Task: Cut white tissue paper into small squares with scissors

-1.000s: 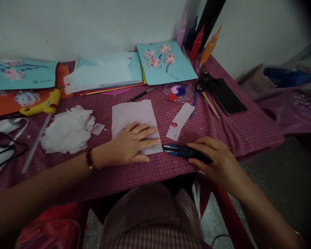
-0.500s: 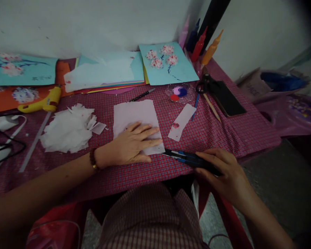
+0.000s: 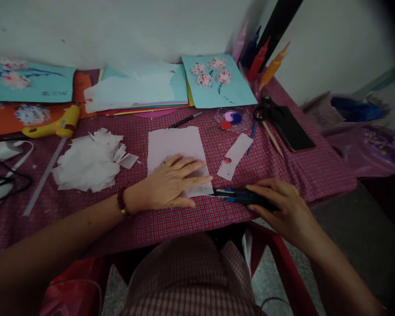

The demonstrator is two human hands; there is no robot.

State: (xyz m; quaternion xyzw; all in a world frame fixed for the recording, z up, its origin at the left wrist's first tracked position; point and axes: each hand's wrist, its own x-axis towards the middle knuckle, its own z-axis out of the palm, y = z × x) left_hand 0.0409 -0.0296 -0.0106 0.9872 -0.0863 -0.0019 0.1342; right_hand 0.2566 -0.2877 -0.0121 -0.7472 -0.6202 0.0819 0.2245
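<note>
My left hand [image 3: 171,182] lies flat with its fingers spread on a sheet of thin white paper [image 3: 174,140]. A beaded bracelet circles that wrist. At the paper's near right corner is the tip of a black and blue utility knife [image 3: 232,195], which lies low over the tablecloth. Its rear end sits between the thumb and fingers of my right hand [image 3: 283,208]. Right of the sheet is a narrow paper strip [image 3: 235,156] with a red stain. A pile of cut white paper pieces [image 3: 88,162] rests to the left.
A yellow glue gun [image 3: 61,125] and white cords flank the pile. Behind are a black pen [image 3: 185,120], stacked coloured paper and a blue flower picture [image 3: 217,96]. A paint palette [image 3: 232,119], scissors [image 3: 261,109], phone [image 3: 291,131] and paint bottles [image 3: 273,66] stand right.
My right hand has moved slightly away from me, bringing the knife more level with the paper's near edge. My left hand stays on the sheet. The view has shifted slightly.
</note>
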